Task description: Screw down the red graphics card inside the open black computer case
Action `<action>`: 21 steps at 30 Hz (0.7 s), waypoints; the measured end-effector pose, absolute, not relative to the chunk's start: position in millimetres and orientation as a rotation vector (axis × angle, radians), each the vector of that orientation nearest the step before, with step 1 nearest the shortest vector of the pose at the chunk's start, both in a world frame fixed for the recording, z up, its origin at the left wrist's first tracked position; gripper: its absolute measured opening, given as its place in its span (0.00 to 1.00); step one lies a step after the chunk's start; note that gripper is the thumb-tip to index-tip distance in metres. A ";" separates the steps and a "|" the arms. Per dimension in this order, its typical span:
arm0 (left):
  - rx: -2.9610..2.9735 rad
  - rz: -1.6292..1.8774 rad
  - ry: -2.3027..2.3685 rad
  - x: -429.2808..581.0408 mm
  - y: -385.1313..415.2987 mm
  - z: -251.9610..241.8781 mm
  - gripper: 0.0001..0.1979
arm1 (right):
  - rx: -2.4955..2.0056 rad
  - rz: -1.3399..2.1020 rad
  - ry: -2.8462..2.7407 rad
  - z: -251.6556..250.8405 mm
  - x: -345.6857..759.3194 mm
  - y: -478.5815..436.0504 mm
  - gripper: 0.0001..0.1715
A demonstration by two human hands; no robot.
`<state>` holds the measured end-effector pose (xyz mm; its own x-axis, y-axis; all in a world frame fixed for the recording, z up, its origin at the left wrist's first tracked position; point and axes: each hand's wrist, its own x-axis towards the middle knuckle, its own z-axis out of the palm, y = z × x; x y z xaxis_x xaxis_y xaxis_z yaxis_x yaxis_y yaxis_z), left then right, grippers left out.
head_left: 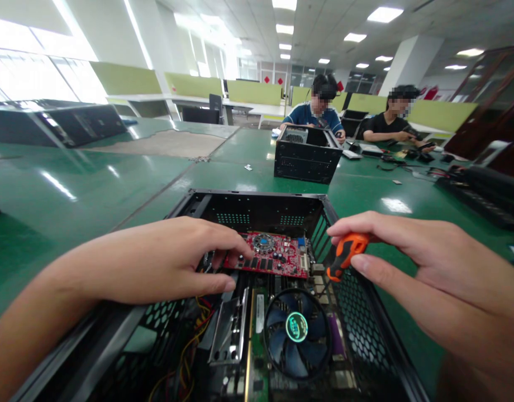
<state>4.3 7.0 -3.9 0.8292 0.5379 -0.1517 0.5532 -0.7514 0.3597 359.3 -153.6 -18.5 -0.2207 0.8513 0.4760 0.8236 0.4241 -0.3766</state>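
An open black computer case (257,196) lies before me with its parts exposed. Inside it, toward the far end, is a red graphics card (288,262). My left hand (185,254) reaches over the case's left side, its index fingertip at the left part of the card. The left thumb is stretched out apart from the fingers, some of which are hidden behind the hand. My right hand (391,245) grips an orange and black screwdriver (347,255) by its handle. The screwdriver points down toward the right side, and its tip is hard to make out. Nearer me sits a black cooling fan (298,338).
Cables (190,349) and a metal bracket (229,329) lie inside the case on the left. Across the green table (165,173) stands another computer case (307,159), with a person behind it. A second person sits farther right. Another black case (72,123) lies at far left.
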 end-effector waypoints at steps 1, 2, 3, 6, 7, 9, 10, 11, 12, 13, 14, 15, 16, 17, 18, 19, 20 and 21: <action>2.618 -0.048 0.811 4.4 6.9 -3.7 0.18 | -1.405 0.044 -2.054 -18.4 359.0 -153.6 0.19; 2.618 -0.045 0.804 4.5 6.8 -3.4 0.18 | -1.405 0.030 -2.054 -18.2 359.0 -153.6 0.20; 2.617 -0.043 0.800 4.8 6.6 -3.1 0.18 | -1.396 0.010 -2.062 -18.1 359.1 -153.5 0.20; 2.608 -0.053 0.806 5.6 5.9 -2.4 0.17 | -1.399 0.021 -2.078 -18.3 359.3 -153.4 0.20; 2.606 -0.054 0.808 5.8 5.7 -2.2 0.17 | -1.402 0.034 -2.080 -18.4 359.0 -153.3 0.20; 2.604 -0.054 0.804 6.2 5.3 -1.4 0.17 | -1.401 0.056 -2.081 -18.5 357.3 -153.3 0.21; 2.605 -0.054 0.800 6.5 5.1 -0.9 0.17 | -1.399 0.066 -2.083 -18.5 356.1 -153.2 0.22; 2.605 -0.054 0.797 6.8 4.9 -0.3 0.16 | -1.397 0.072 -2.087 -18.3 354.8 -153.1 0.22; 2.605 -0.054 0.797 7.2 4.8 0.3 0.16 | -1.397 0.074 -2.091 -18.0 353.4 -153.0 0.22; 2.604 -0.052 0.799 7.5 4.6 0.8 0.16 | -1.400 0.071 -2.096 -17.7 352.2 -152.8 0.21; 2.604 -0.048 0.799 7.7 4.4 1.2 0.17 | -1.404 0.066 -2.102 -17.4 351.2 -152.6 0.22; 2.603 -0.045 0.798 7.8 4.3 1.5 0.17 | -1.409 0.059 -2.105 -17.2 350.3 -152.2 0.24; 2.601 -0.043 0.798 7.7 4.3 1.5 0.16 | -1.414 0.054 -2.108 -17.1 349.6 -151.8 0.26; 2.599 -0.043 0.799 7.5 4.3 1.2 0.16 | -1.415 0.052 -2.109 -17.2 349.1 -151.3 0.28; 2.598 -0.044 0.802 7.2 4.4 0.8 0.16 | -1.413 0.052 -2.109 -17.3 348.7 -150.7 0.28; 2.597 -0.046 0.804 6.8 4.6 0.3 0.16 | -1.411 0.054 -2.110 -17.5 348.4 -150.0 0.28; 2.597 -0.046 0.806 6.3 4.9 -0.3 0.16 | -1.408 0.057 -2.110 -17.8 348.3 -149.3 0.28; 2.599 -0.047 0.806 5.9 5.1 -0.8 0.16 | -1.405 0.059 -2.110 -18.0 348.4 -148.8 0.28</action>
